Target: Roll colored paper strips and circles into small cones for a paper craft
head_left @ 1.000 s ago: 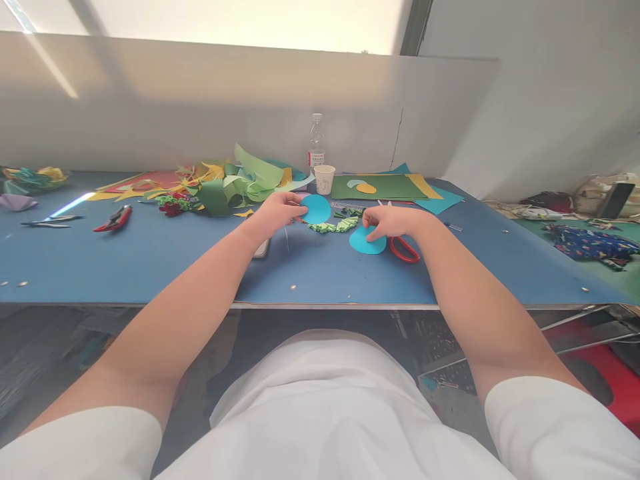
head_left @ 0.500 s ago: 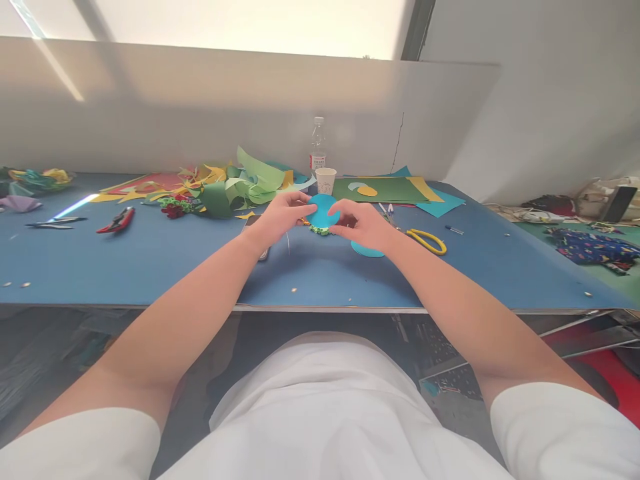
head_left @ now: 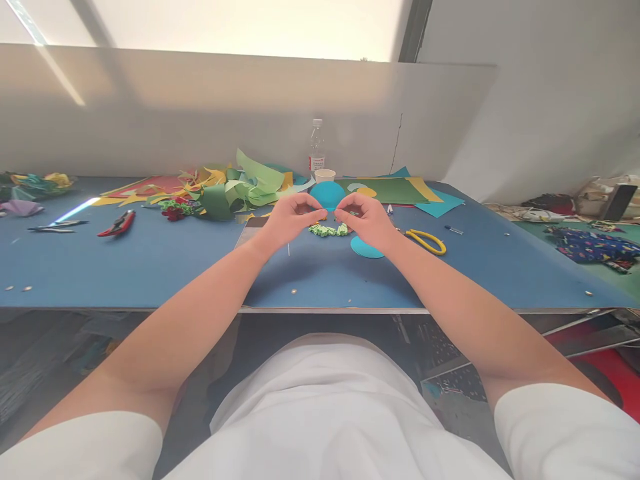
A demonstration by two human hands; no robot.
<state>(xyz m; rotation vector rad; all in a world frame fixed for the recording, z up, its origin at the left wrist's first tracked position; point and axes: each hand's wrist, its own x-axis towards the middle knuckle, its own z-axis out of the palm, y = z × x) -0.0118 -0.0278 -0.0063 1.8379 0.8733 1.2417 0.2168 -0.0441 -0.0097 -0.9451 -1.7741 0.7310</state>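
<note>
Both my hands pinch a round blue paper disc (head_left: pixel 327 194) above the middle of the table. My left hand (head_left: pixel 296 215) grips its lower left edge, and my right hand (head_left: pixel 364 217) its lower right edge, thumbs close together. Below the disc, between the hands, shows a pale green frilled paper piece (head_left: pixel 326 231); whether it touches the fingers I cannot tell. A second blue paper disc (head_left: pixel 367 247) lies flat under my right wrist. Beside my left wrist a dark flat object (head_left: pixel 247 232) is mostly covered.
Yellow-handled scissors (head_left: pixel 427 241) and a pen (head_left: pixel 454 230) lie to the right. Red-handled pliers (head_left: pixel 117 224) and tweezers (head_left: pixel 57 227) lie left. Behind are green paper scraps (head_left: pixel 257 177), a paper cup (head_left: pixel 325 176), a bottle (head_left: pixel 317 147) and stacked coloured sheets (head_left: pixel 395 190).
The held disc has tipped up and moved slightly away, now covering more of the cup. My right hand has shifted its grip to the lower edge, and the green frilled piece shows more.
</note>
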